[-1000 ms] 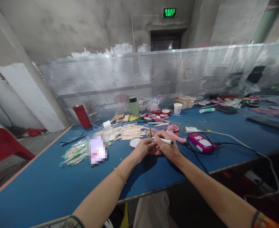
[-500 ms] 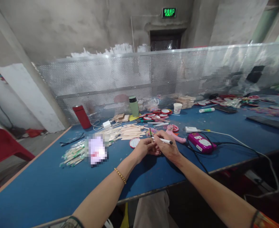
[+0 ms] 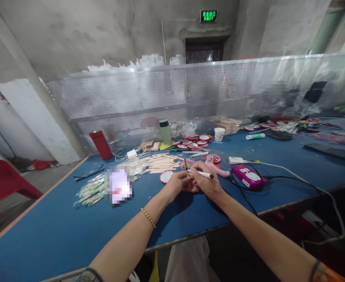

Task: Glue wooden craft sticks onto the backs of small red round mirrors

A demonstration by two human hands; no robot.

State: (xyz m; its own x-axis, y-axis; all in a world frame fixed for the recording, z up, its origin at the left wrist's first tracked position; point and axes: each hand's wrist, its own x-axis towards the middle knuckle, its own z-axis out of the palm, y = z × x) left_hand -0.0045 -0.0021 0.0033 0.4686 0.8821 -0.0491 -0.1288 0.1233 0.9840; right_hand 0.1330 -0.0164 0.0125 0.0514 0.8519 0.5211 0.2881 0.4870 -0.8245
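Observation:
My right hand [image 3: 208, 182] is closed around a white marker pen [image 3: 203, 174] with a black end, holding it slantwise as for writing. Against it, my left hand [image 3: 178, 185] pinches a narrow stick [image 3: 186, 163] whose upper end looks dark green and brownish; most of it is hidden by the fingers. Both hands meet just above the blue table. A round white disc with a red rim [image 3: 166, 177] lies beside my left hand. Behind it is a heap of flat wooden craft sticks [image 3: 162, 162]. The pink glue gun [image 3: 219, 169] rests beyond my right hand.
On the blue table [image 3: 81, 231] stand a red bottle [image 3: 101, 145], a green bottle [image 3: 166, 133] and a paper cup [image 3: 218, 134]. Bagged sticks [image 3: 90, 192] lie at left. At right, a purple power box [image 3: 247, 177] trails cables. A perforated metal screen [image 3: 125, 102] runs behind.

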